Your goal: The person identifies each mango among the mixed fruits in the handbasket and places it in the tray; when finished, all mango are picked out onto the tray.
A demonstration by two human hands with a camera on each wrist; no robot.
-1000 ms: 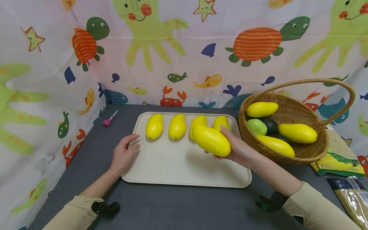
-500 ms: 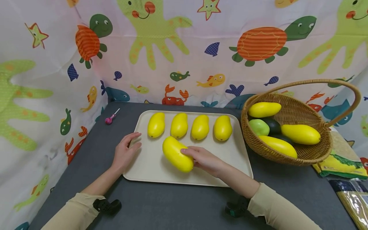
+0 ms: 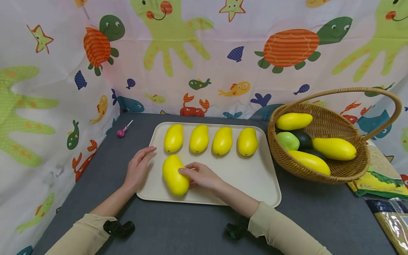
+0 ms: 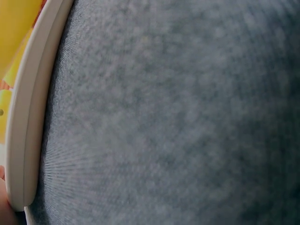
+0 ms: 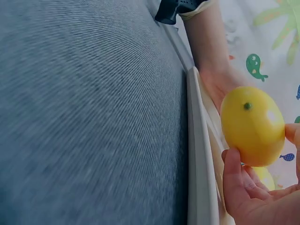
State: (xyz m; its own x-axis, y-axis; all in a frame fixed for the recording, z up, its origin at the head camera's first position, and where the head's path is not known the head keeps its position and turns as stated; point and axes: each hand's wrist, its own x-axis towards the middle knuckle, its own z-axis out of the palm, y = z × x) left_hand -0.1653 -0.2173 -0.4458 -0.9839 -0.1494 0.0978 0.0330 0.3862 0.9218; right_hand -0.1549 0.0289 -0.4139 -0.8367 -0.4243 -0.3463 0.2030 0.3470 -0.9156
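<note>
My right hand (image 3: 204, 177) grips a yellow mango (image 3: 174, 177) with thumb and fingers, over the front left part of the cream tray (image 3: 229, 191). In the right wrist view, the end of the held mango (image 5: 251, 126) shows a small green stem spot, and the fingers (image 5: 236, 183) curl under it. Four-sided and shallow, the tray bears a row of several more mangoes (image 3: 199, 139) along its back. My left hand (image 3: 137, 168) rests at the tray's left edge with relaxed fingers. The left wrist view mostly shows dark cloth beside the tray rim (image 4: 30, 108).
A wicker basket (image 3: 347, 170) at the right holds more yellow fruit (image 3: 334, 148), a green fruit (image 3: 288, 141) and dark ones. Packets (image 3: 379, 177) lie beyond it. A lollipop (image 3: 122, 132) lies at the back left, near a printed curtain (image 3: 178, 99).
My right hand has carried the mango leftward across the tray, from near the basket side to the front left, turning it more lengthwise. The left hand stays at the tray's edge.
</note>
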